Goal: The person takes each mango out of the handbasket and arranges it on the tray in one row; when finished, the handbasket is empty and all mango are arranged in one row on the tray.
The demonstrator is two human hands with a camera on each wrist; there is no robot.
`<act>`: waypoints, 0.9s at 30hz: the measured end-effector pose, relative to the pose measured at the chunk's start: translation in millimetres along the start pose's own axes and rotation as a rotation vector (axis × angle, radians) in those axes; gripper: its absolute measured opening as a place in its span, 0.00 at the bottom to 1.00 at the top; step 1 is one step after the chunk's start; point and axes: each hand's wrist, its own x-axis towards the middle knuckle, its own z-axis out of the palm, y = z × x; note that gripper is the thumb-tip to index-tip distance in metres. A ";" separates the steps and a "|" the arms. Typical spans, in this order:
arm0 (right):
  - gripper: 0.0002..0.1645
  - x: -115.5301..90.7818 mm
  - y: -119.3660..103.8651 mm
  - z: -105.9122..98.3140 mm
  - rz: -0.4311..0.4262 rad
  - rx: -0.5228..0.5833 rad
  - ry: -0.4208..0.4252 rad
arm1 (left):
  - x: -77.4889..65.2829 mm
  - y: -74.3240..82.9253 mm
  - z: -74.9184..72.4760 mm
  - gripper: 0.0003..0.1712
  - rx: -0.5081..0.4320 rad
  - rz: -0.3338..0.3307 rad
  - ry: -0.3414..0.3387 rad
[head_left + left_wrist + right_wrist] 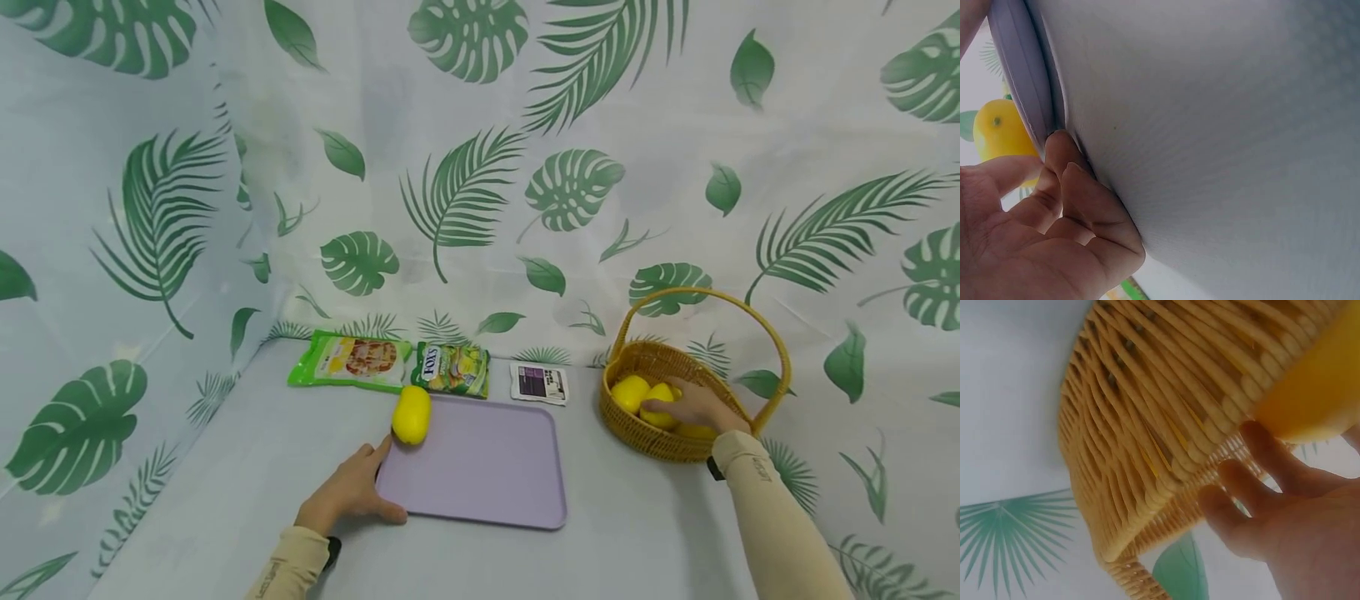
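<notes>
Fruit-picking step, I judge — next calls for a secure hold.
My left hand (351, 490), spread, braces the tray (480, 471), a yellow fruit (412, 415) at its far-left corner; my right hand (696, 403) curves over a second fruit (660, 420) inside the basket (647, 438) — whether clamped, I can't tell.

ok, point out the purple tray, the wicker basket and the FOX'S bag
Purple tray (483, 467): head view, bare middle of its surface.
Wicker basket (637, 437): head view, woven near wall.
FOX'S bag (453, 370): head view, middle of its printed face.
</notes>
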 end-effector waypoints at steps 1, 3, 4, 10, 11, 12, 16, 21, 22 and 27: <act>0.68 -0.8 -0.1 -0.3 0.001 0.000 0.006 | 0.1 -0.4 0.0 0.76 0.000 0.003 0.001; 0.67 -2.7 -0.4 -0.6 -0.004 0.000 0.022 | -0.3 -1.0 0.2 0.76 0.002 0.006 0.000; 0.66 -3.7 -0.6 -0.6 -0.010 -0.002 0.031 | -0.3 -1.3 0.3 0.76 0.001 0.008 0.000; 0.64 -9.7 -5.3 -1.9 -0.062 0.002 0.093 | -1.3 -1.7 -1.0 0.76 0.007 0.012 0.003; 0.64 -10.1 -6.2 -2.4 -0.072 0.004 0.104 | -1.4 -1.5 -1.4 0.76 0.008 0.013 0.004; 0.64 -10.6 -7.4 -2.9 -0.085 0.001 0.116 | -1.2 -1.4 -1.8 0.76 0.009 0.013 0.005; 0.64 -12.8 -11.7 -5.0 -0.110 -0.007 0.150 | -0.3 -0.8 -2.3 0.76 0.010 0.012 0.005; 0.64 -18.8 -17.1 -5.4 -0.125 -0.001 0.171 | -0.7 0.3 -0.8 0.76 0.004 0.009 -0.002; 0.63 -20.1 -18.6 -5.0 -0.133 0.004 0.178 | -0.9 0.4 -0.4 0.76 0.004 0.010 -0.002; 0.61 -26.4 -29.7 -2.6 -0.205 0.026 0.232 | -1.3 1.0 0.0 0.76 0.007 0.016 0.003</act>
